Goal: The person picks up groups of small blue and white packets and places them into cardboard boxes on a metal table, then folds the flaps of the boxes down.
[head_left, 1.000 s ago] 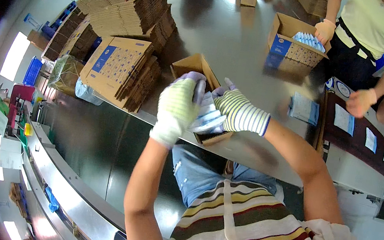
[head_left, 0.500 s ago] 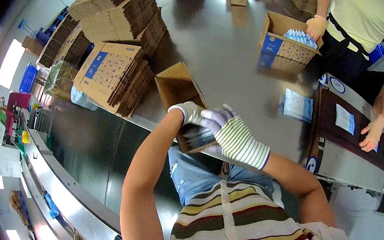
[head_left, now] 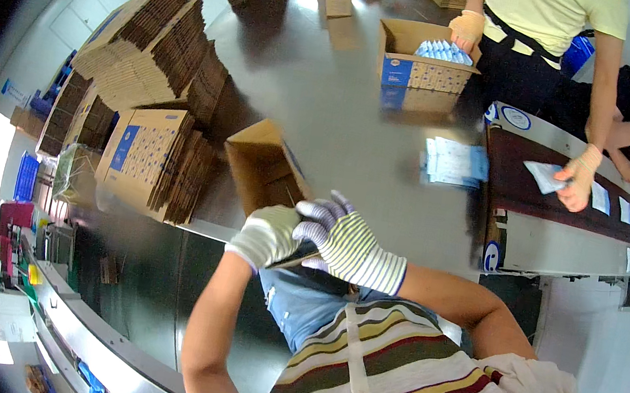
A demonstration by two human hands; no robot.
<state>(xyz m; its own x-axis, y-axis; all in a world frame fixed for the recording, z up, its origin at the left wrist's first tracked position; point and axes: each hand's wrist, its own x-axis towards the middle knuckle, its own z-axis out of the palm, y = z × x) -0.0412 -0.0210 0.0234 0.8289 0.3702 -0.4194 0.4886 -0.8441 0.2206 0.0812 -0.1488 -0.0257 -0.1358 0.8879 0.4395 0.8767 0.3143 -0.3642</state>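
Observation:
An open cardboard box (head_left: 262, 159) lies tilted at the near edge of the metal table, right in front of me. My left hand (head_left: 266, 236), in a white knit glove, is closed over the box's near left edge. My right hand (head_left: 356, 246), in a striped knit glove, meets it from the right, fingers bent over the near flap and thumb below. Both hands cover the near end of the box, so its contents there are hidden. The dark brown inside of its far end shows.
Flattened cartons (head_left: 147, 154) are stacked at the left. Across the table, a co-worker's gloved hand (head_left: 466, 30) is at a carton (head_left: 426, 76) of blue-white packets; the other hand (head_left: 578, 183) holds a packet over a conveyor (head_left: 514, 163). Loose packets (head_left: 455, 163) lie beside it.
My hands have come closer together over the box's near end, hiding the packets seen there before. The co-worker has lifted a packet from the conveyor. The whole view has shifted.

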